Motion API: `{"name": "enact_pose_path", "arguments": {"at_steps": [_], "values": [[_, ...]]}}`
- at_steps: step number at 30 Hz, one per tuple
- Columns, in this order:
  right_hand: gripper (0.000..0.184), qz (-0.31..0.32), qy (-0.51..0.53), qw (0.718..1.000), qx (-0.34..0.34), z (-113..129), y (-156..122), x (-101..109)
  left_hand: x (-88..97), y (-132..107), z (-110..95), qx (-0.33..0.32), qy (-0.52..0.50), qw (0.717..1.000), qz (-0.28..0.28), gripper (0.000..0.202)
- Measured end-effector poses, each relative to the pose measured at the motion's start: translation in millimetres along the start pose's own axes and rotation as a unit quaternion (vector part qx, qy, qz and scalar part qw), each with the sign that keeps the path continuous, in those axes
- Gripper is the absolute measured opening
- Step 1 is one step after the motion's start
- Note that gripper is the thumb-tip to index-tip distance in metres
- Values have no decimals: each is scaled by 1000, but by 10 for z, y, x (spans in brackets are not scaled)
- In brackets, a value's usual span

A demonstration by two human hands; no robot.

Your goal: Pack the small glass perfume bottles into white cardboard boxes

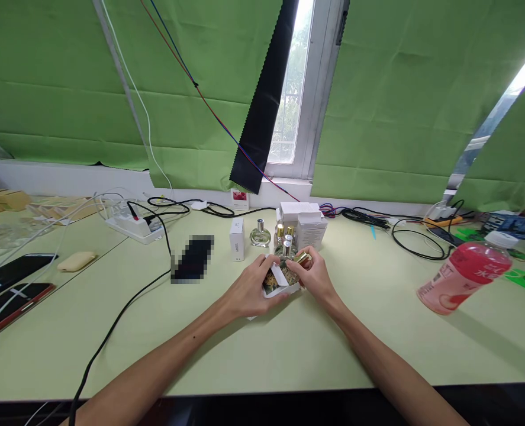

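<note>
A small patterned box (270,281) with white flaps is held above the near middle of the counter (364,349) by the left hand (250,290), its grip wrapped around the side with the thumb at the top edge. A gold cap (302,258) is pinched between thumb and fingers of the right hand (318,277), just beside the box; whether a bottle hangs beneath it cannot be told, as the fingers are in the way.

The closeness of the glass is judged the main hazard. A silver-topped bottle (287,244) stands right behind the fingers, and it could be tipped by a knuckle if the right hand were swung outward. From there, the gold-topped bottles (280,231) and the white cartons (311,229) close behind could be knocked in turn. If the cap were held too lightly, it could be slipped from the fingertips, its smooth metal offering little hold. The thin card could be creased, or a flap torn, if the box were squeezed too hard. The round bottle (260,236) is less exposed, being set farther left.
</note>
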State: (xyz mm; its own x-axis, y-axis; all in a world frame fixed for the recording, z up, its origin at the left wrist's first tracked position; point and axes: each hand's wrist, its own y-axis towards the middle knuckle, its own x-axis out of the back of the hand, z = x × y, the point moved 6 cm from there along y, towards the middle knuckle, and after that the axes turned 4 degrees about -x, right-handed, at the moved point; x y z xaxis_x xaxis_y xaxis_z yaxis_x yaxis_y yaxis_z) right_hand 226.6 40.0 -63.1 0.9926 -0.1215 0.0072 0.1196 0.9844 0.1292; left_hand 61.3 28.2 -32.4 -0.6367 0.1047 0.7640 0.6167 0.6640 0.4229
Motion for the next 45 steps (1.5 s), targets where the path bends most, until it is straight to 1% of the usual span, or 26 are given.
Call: {"name": "enact_pose_path", "arguments": {"at_steps": [7,14,21,25,28,32,38,45], "values": [[35,-3,-15,1000,-3,7,6,7,7,-9,-14,16,-14,1000,-6,56],[33,-2,-37,999,-1,43,-9,7,7,-19,-38,28,-10,1000,-6,53],[41,-15,-37,999,15,12,23,10,2,-21,-29,27,-10,1000,-12,54],[50,-19,-17,1000,13,20,28,12,0,-20,-37,23,-5,1000,-16,55],[56,-33,1,999,2,31,20,32,-6,-20,-40,23,2,1000,-10,55],[63,-33,18,999,-30,-3,22,42,-18,-22,-34,24,5,1000,-1,55],[62,-44,3,999,-31,-60,56,67,-23,-26,-21,22,1,1000,-10,56],[59,-43,-55,997,-16,-44,50,67,-33,-23,-21,27,0,1000,-6,57]]}}
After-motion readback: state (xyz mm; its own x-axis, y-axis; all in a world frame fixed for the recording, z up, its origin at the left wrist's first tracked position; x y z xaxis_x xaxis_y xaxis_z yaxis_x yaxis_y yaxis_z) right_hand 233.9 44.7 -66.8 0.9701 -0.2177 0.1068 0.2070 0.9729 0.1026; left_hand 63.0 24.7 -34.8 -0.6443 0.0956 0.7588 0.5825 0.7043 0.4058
